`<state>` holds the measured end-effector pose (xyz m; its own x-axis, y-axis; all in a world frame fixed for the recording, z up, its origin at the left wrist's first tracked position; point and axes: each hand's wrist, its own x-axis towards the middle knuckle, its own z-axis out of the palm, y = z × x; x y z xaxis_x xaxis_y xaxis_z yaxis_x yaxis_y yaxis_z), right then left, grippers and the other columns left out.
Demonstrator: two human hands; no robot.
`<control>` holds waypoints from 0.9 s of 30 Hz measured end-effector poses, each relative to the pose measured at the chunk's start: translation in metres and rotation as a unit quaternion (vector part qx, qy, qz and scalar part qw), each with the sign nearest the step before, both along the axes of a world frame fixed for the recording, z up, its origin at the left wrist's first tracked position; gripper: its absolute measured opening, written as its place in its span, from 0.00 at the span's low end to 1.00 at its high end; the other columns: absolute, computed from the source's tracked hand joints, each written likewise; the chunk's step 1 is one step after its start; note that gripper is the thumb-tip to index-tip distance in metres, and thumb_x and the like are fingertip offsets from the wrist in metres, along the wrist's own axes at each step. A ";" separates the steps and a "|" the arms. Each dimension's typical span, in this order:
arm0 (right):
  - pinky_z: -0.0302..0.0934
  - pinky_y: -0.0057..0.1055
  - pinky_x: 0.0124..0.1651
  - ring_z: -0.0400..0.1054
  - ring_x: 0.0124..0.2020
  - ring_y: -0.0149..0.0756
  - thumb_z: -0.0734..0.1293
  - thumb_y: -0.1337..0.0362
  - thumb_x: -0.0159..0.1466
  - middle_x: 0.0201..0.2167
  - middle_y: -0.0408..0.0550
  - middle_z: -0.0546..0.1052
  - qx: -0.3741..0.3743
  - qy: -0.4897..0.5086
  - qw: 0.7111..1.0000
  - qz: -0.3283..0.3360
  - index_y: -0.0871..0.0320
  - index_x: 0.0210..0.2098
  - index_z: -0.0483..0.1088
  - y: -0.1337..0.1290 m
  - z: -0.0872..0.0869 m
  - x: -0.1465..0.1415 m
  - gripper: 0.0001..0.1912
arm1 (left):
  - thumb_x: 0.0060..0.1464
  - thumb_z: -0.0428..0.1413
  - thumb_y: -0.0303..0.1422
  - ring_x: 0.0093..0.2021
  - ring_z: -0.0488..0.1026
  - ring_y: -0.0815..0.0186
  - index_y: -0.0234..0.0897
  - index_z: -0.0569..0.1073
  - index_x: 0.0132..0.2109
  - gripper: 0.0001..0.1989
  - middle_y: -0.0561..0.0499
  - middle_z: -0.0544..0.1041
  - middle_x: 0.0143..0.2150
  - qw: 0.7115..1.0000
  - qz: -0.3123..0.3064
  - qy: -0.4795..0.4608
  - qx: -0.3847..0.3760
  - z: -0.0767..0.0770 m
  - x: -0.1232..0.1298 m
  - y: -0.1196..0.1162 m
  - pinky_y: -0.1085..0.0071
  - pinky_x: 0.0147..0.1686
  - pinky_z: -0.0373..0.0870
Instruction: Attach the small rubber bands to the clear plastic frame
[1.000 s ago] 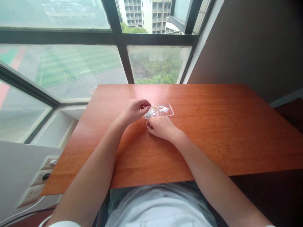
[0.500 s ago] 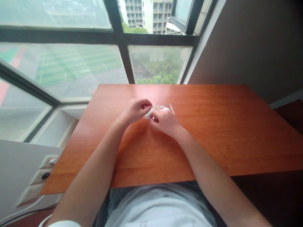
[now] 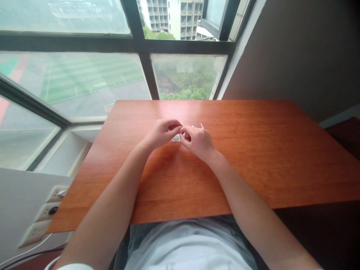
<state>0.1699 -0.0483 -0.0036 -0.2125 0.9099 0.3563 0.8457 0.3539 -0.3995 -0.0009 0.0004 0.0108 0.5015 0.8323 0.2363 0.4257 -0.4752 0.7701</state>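
Observation:
A small clear plastic case [image 3: 176, 138] lies on the wooden table, mostly covered by my hands. Tiny pieces show through its near left corner, too small to name. My left hand [image 3: 163, 132] is over the case's left side, thumb and fingertips pinched together. From the right, my right hand [image 3: 200, 143] covers the middle of the case, its thumb and forefinger curled into a pinch. The fingertips of both hands meet above the case. Whatever is between them is hidden or too small to make out.
The reddish-brown table [image 3: 253, 157] reaches to a large window [image 3: 188, 77] at the back. Wall sockets [image 3: 46, 212] with plugs and cables sit low on the left. A grey wall [image 3: 298, 48] rises on the right.
My right hand has moved slightly up, so its fingertips now meet those of my left hand. More of the case is covered than before.

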 end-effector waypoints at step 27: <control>0.57 0.29 0.36 0.71 0.31 0.36 0.63 0.59 0.65 0.29 0.44 0.79 -0.023 0.049 0.993 -0.100 0.54 0.39 0.75 0.004 0.012 0.017 0.10 | 0.53 0.56 0.35 0.30 0.71 0.68 0.33 0.79 0.36 0.10 0.49 0.79 0.31 0.999 0.026 0.001 0.027 0.002 0.002 -0.001 0.74 0.30 0.67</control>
<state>0.1873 -0.0440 0.0086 0.0084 0.9464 0.3229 0.8539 0.1613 -0.4948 0.0012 -0.0007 0.0132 0.4580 0.8434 0.2809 0.4525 -0.4932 0.7430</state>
